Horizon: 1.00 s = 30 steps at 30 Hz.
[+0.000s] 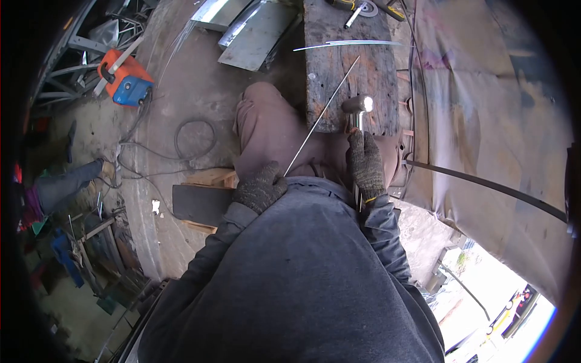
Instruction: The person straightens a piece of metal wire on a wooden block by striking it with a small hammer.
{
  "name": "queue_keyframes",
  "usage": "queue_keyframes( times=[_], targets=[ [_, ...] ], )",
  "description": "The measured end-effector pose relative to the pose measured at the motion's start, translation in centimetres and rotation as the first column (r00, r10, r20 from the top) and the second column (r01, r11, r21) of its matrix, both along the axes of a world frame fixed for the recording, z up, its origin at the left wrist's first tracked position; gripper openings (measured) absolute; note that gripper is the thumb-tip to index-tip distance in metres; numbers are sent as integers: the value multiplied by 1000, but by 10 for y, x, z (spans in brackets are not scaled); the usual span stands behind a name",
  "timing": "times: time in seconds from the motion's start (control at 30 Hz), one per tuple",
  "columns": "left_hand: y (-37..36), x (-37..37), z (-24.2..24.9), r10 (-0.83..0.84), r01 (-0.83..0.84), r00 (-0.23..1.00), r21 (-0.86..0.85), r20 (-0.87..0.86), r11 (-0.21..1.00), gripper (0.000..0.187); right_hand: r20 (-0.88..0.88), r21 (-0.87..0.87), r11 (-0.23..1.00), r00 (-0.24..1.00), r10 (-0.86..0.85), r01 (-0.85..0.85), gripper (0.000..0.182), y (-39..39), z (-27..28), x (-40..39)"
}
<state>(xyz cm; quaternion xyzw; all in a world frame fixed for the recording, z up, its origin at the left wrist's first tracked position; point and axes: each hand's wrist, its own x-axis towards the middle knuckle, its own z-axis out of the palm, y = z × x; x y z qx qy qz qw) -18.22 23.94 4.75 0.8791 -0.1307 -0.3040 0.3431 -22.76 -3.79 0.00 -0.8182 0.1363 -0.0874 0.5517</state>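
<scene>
My left hand (263, 186), in a dark knitted glove, is closed round the lower end of a thin metal rod (324, 113). The rod slants up and to the right over a worn wooden plank (382, 75). My right hand (366, 163), gloved alike, grips a hammer (356, 105) by its handle. The shiny hammer head is over the near end of the plank, just right of the rod. Farther up, several thin rods (351, 43) lie across the plank. An angle grinder (365, 8) is partly visible at the far end.
Bent metal sheets (260, 33) lie left of the plank. An orange and blue machine (126, 78) stands on the floor, with a cable (195, 121) looping from it. Stained cloth sheeting (484, 109) hangs at right. Another person's leg (69, 186) shows at far left.
</scene>
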Motion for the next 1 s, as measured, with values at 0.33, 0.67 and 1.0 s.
queue_keyframes(
  times=[0.33, 0.67, 1.0],
  targets=[
    [-1, -7, -1, 66, -66, 998, 10, 16, 998, 19, 363, -455, 890, 920, 148, 36, 25, 6, 38, 29],
    [-1, -6, -3, 34, -33, 999, -11, 25, 999, 18, 143, -407, 908, 975, 170, -99, 21, 15, 64, 28],
    [-4, 0, 3, 1, -1, 1000, 54, -8, 999, 18, -303, -83, 995, 952, 33, -61, 35, 3, 25, 5]
  ],
)
